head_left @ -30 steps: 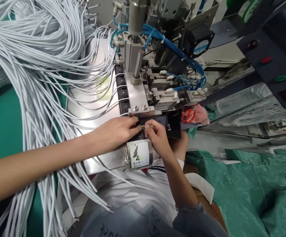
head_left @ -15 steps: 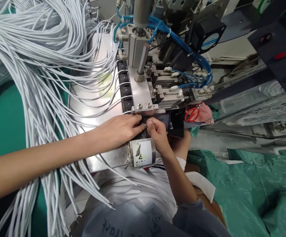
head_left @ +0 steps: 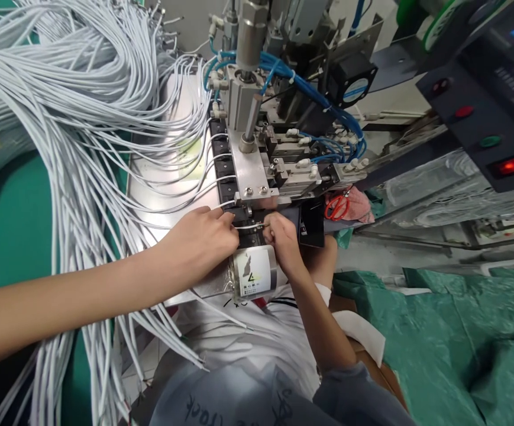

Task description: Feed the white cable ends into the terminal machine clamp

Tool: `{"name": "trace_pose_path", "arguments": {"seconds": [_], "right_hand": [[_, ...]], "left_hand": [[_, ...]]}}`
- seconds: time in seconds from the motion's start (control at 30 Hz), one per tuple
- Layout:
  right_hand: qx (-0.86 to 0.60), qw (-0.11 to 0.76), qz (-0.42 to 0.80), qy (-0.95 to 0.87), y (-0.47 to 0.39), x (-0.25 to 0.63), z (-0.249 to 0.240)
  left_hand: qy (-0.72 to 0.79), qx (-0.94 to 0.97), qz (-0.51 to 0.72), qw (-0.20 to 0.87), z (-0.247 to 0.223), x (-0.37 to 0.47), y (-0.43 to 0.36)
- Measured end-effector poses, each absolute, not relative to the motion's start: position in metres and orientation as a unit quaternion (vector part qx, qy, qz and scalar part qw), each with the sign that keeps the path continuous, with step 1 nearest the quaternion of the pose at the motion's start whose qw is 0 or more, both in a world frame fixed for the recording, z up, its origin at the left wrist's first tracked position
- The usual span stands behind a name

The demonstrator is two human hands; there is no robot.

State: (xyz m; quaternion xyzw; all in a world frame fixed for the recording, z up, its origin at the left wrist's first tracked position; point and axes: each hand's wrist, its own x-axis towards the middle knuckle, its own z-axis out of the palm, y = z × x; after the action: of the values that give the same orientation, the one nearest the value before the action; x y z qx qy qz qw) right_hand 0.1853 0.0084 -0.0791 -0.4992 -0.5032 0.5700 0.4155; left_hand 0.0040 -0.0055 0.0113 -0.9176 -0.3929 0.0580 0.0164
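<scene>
A white cable (head_left: pixel 248 226) stretches between my hands, over a black fixture block (head_left: pixel 251 239) at the front of the machine. My left hand (head_left: pixel 203 238) is closed around the cable, its fingers curled and the fingertips partly hidden. My right hand (head_left: pixel 282 238) pinches the cable's tip, where a small metallic end shows by the fingers. Just above, several white cables run into a row of black clamps (head_left: pixel 227 189) beside the metal press (head_left: pixel 250 160). Below my hands is a curved cover with a white label (head_left: pixel 253 272).
A large bundle of white cables (head_left: pixel 83 100) covers the left side and a metal plate (head_left: pixel 145 177). To the right lie a phone (head_left: pixel 312 223), red-handled scissors (head_left: pixel 337 207) and a pink cloth (head_left: pixel 361 206). A control panel (head_left: pixel 478 118) stands at upper right, green sheeting (head_left: pixel 425 331) below.
My left hand has drawn back leftward from my right hand, so a length of cable now shows between them. My right hand stays at the cable's end. The view has shifted slightly.
</scene>
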Motion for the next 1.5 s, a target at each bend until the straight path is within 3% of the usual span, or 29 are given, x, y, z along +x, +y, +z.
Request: {"name": "trace_pose_path", "arguments": {"seconds": [0.27, 0.5, 0.67, 0.77, 0.83, 0.97, 1.07, 1.17, 1.27, 1.4, 1.5], "right_hand": [[-0.496, 0.391, 0.559, -0.537, 0.013, 0.178, -0.075], [-0.589, 0.491, 0.302, -0.566, -0.038, 0.191, -0.047], [-0.515, 0.249, 0.275, -0.773, -0.115, 0.173, -0.035], [-0.476, 0.189, 0.354, -0.782, -0.127, 0.166, -0.036], [-0.495, 0.241, 0.384, -0.742, -0.118, 0.171, -0.032], [-0.555, 0.433, 0.392, -0.592, -0.09, 0.191, -0.014], [-0.509, 0.502, 0.474, -0.514, -0.076, 0.197, -0.008], [-0.45, 0.519, 0.547, -0.479, -0.068, 0.192, -0.011], [-0.431, 0.541, 0.54, -0.479, -0.063, 0.186, -0.012], [-0.446, 0.549, 0.448, -0.547, -0.062, 0.183, -0.005], [-0.495, 0.507, 0.34, -0.619, -0.062, 0.185, 0.003]], "left_hand": [[-0.378, -0.926, 0.019, 0.008, 0.006, 0.0, -0.003], [-0.418, -0.907, 0.021, 0.045, 0.012, -0.006, -0.002], [-0.454, -0.883, 0.023, 0.119, 0.014, -0.007, -0.006], [-0.405, -0.912, -0.045, 0.05, 0.02, 0.0, -0.016], [-0.365, -0.925, -0.092, -0.056, 0.023, 0.004, -0.024], [-0.31, -0.89, -0.177, -0.284, 0.016, 0.008, -0.032], [-0.286, -0.849, -0.246, -0.37, 0.01, 0.01, -0.03], [-0.287, -0.821, -0.292, -0.399, 0.012, 0.011, -0.028], [-0.301, -0.799, -0.323, -0.409, 0.016, 0.013, -0.03], [-0.304, -0.792, -0.342, -0.404, 0.015, 0.013, -0.032], [-0.308, -0.823, -0.34, -0.336, 0.012, 0.012, -0.03]]}}
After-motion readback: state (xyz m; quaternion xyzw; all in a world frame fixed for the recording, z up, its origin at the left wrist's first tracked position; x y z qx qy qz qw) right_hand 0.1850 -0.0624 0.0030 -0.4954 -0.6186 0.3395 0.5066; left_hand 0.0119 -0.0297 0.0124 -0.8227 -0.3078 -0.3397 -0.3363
